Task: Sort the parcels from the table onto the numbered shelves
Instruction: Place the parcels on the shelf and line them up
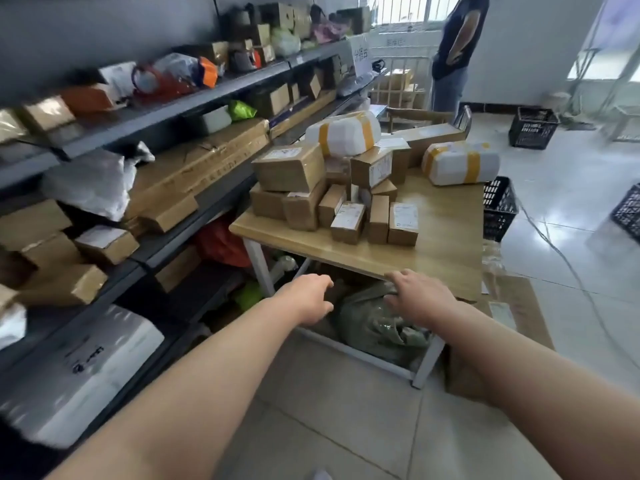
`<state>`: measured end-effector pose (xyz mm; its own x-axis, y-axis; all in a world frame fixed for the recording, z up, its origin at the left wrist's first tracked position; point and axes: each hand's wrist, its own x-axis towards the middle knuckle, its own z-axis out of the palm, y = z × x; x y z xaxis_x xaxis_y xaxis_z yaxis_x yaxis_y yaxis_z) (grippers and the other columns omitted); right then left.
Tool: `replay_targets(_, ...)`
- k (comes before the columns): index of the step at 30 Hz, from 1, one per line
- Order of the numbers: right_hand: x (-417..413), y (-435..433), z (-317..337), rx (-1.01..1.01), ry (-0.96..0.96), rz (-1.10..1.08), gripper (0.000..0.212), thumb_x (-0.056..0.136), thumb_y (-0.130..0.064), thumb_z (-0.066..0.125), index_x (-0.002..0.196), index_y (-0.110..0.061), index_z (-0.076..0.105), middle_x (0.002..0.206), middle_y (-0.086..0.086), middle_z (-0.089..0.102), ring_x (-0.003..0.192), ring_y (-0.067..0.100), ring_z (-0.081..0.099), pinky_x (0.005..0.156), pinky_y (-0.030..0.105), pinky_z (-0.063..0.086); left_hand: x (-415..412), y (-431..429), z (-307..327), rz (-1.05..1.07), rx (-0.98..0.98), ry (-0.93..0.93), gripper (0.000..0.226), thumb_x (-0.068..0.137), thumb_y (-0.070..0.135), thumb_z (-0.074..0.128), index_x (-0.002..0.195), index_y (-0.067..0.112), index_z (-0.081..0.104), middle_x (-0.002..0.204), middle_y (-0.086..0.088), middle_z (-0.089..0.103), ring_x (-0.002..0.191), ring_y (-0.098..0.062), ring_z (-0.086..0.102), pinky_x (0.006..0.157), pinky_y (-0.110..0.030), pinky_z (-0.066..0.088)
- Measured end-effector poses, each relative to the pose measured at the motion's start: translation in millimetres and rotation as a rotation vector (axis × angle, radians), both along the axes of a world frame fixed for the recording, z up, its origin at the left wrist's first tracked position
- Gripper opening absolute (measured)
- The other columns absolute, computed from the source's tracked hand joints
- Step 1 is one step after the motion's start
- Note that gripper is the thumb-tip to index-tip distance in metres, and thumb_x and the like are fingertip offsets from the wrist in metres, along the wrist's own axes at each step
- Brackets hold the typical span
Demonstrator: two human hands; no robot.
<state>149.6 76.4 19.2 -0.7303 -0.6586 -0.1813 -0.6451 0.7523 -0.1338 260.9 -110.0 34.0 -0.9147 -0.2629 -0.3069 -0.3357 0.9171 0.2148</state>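
A wooden table (446, 251) carries a heap of cardboard parcels (289, 168) and two white bundles taped in yellow (460, 163). Several small boxes (348, 221) stand near its front. Both my arms reach forward just short of the table's near edge. My left hand (308, 299) hangs in the air with loosely curled fingers and holds nothing. My right hand (420, 296) is spread, fingers relaxed, at the table's front edge above a green plastic sack (377, 327) under the table. Grey shelves (194, 105) run along the left, filled with parcels.
A large white package (79, 368) lies on the lowest shelf at left. Flat cardboard (519, 306) lies on the floor right of the table. Black crates (533, 128) stand on the tiled floor at right. A person (453, 53) stands at the back.
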Motion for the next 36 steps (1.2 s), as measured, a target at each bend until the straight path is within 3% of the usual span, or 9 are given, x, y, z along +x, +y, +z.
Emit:
replay_targets(8, -77.7, -58.4, -7.2, -0.014, -0.06, -0.108, 0.055, 0.098, -0.042, 0.045, 0.148, -0.025, 0.03, 0.146, 0.002, 0.042, 0.13, 0.024, 0.044, 0.102, 0.041, 0.042, -96.7, -68.3, 0.6, -0.01, 0.014, -0.019, 0.048, 0.096, 0.032, 0.056, 0.141, 0.024, 0.043, 0.141, -0.001, 0.049, 0.127, -0.022, 0.047, 0.1, -0.039, 0.044)
replay_targets(19, -180.8, -54.2, -46.5, 0.029, -0.152, -0.186, 0.055, 0.098, -0.04, 0.045, 0.148, -0.023, 0.031, 0.145, 0.003, 0.043, 0.13, 0.026, 0.045, 0.101, 0.041, 0.042, -192.7, -69.5, -26.0, -0.021, 0.107, -0.058, 0.051, 0.096, 0.03, 0.057, 0.144, 0.026, 0.041, 0.147, 0.003, 0.043, 0.131, -0.02, 0.045, 0.104, -0.038, 0.042)
replay_targets(25, -260.1, -46.4, -62.2, 0.002, -0.174, -0.216, 0.051, 0.098, -0.036, 0.047, 0.145, -0.024, 0.035, 0.143, 0.003, 0.044, 0.126, 0.026, 0.047, 0.099, 0.041, 0.044, -264.2, -66.8, -32.7, 0.062, 0.071, -0.08, 0.048, 0.095, 0.03, 0.058, 0.14, 0.022, 0.045, 0.144, -0.004, 0.047, 0.129, -0.023, 0.047, 0.102, -0.036, 0.041)
replay_targets(31, -314.3, -54.5, -91.2, -0.083, -0.273, -0.227, 0.049, 0.096, -0.032, 0.049, 0.144, -0.022, 0.039, 0.15, 0.004, 0.033, 0.133, 0.026, 0.039, 0.103, 0.04, 0.04, -316.3, -53.0, -53.9, 0.169, 0.134, -0.052, 0.047, 0.095, 0.028, 0.059, 0.14, 0.023, 0.047, 0.143, -0.003, 0.048, 0.129, -0.023, 0.046, 0.106, -0.037, 0.041)
replay_targets(36, -331.9, -69.1, -111.4, -0.174, -0.295, -0.248, 0.052, 0.094, -0.029, 0.054, 0.144, -0.03, 0.039, 0.16, 0.009, 0.009, 0.144, 0.029, 0.018, 0.112, 0.04, 0.028, -339.1, -51.0, -65.9, 0.116, 0.124, -0.054, 0.049, 0.096, 0.026, 0.057, 0.143, 0.024, 0.043, 0.146, 0.002, 0.043, 0.134, -0.018, 0.04, 0.11, -0.036, 0.036)
